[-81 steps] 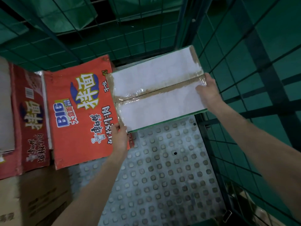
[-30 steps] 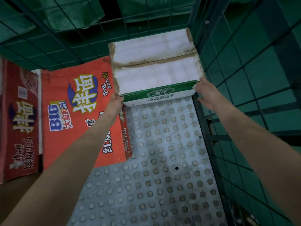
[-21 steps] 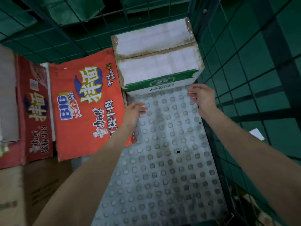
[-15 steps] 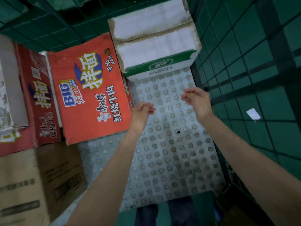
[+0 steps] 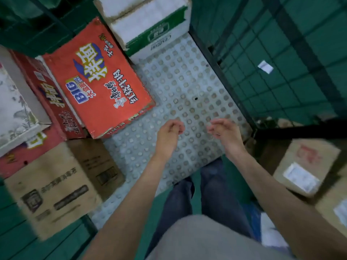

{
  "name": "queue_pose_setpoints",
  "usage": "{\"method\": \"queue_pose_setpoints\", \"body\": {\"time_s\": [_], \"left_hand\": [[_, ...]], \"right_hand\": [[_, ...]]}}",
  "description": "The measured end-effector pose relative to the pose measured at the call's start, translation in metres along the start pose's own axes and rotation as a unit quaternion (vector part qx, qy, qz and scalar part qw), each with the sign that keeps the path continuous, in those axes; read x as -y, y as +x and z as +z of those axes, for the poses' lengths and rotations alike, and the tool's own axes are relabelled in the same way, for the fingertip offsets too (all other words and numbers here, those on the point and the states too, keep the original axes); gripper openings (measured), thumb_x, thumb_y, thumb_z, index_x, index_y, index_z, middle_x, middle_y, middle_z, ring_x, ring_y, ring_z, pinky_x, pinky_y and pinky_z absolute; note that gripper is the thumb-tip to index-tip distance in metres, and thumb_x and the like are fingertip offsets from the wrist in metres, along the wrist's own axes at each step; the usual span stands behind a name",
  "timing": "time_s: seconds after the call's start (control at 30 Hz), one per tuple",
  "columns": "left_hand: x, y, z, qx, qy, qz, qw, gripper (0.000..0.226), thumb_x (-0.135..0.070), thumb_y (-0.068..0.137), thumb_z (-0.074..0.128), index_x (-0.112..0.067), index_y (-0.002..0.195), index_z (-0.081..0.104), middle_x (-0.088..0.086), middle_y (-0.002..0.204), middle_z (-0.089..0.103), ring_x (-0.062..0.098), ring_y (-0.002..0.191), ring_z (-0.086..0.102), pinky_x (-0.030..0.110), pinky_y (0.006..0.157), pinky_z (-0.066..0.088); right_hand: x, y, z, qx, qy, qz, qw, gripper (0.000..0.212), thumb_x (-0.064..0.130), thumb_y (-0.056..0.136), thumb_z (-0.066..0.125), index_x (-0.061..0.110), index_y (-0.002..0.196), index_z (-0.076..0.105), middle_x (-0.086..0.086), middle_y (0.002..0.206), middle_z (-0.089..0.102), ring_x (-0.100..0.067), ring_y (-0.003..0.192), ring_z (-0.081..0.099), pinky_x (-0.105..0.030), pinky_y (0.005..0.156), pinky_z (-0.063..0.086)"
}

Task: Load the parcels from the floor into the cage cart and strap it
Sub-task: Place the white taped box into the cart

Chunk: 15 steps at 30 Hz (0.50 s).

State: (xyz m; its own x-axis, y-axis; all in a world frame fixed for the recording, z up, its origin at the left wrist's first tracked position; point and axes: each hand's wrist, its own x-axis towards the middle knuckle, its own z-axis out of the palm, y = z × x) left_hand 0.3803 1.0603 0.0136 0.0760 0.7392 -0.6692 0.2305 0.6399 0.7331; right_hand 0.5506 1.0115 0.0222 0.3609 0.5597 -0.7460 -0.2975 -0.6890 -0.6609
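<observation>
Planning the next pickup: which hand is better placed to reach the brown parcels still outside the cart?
The right hand. Both hands are empty, but the brown parcels on the floor lie on its side, beyond the cage wall; the left hand is farther away.

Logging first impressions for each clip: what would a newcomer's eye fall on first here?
Probably the bright orange noodle carton lying flat on the cart's studded floor, left of centre. Behind it, in the far corner, sits the white and green box. Nearer the camera, the left hand and right hand hover empty above the floor.
</observation>
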Motion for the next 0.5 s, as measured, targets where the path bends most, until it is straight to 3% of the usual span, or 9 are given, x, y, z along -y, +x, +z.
{"method": "queue_pose_setpoints", "body": {"time_s": [0.17,0.3,0.5], "left_hand": [[0.017,-0.084,0.005,0.096,0.080,0.039,0.991,0.033,0.003,0.099,0.039,-0.016,0.085,0.062,0.001,0.085,0.065,0.009,0.081,0.061,0.019,0.080,0.051],[0.024,-0.129,0.014,0.161,0.171,0.066,0.970,0.029,-0.001,0.100,0.039,-0.016,0.091,0.062,-0.003,0.088,0.066,0.006,0.083,0.061,0.018,0.084,0.051],[0.028,-0.172,0.053,0.248,0.266,0.086,0.928,0.025,-0.005,0.102,0.039,-0.014,0.098,0.062,-0.003,0.092,0.066,0.005,0.084,0.061,0.004,0.071,0.045]], "right_hand": [[-0.050,-0.092,-0.035,-0.057,0.066,-0.014,0.996,0.019,-0.003,0.092,0.059,0.013,0.086,0.066,-0.002,0.075,0.070,-0.015,0.075,0.067,-0.026,0.080,0.055],[-0.086,-0.146,-0.062,-0.110,0.088,-0.023,0.990,0.021,-0.006,0.091,0.057,0.012,0.083,0.065,-0.006,0.082,0.068,-0.008,0.069,0.066,-0.015,0.067,0.050],[-0.135,-0.207,-0.109,-0.211,0.153,-0.038,0.965,0.024,-0.009,0.094,0.051,0.010,0.087,0.064,-0.010,0.079,0.066,-0.010,0.068,0.064,-0.013,0.066,0.051]]}}
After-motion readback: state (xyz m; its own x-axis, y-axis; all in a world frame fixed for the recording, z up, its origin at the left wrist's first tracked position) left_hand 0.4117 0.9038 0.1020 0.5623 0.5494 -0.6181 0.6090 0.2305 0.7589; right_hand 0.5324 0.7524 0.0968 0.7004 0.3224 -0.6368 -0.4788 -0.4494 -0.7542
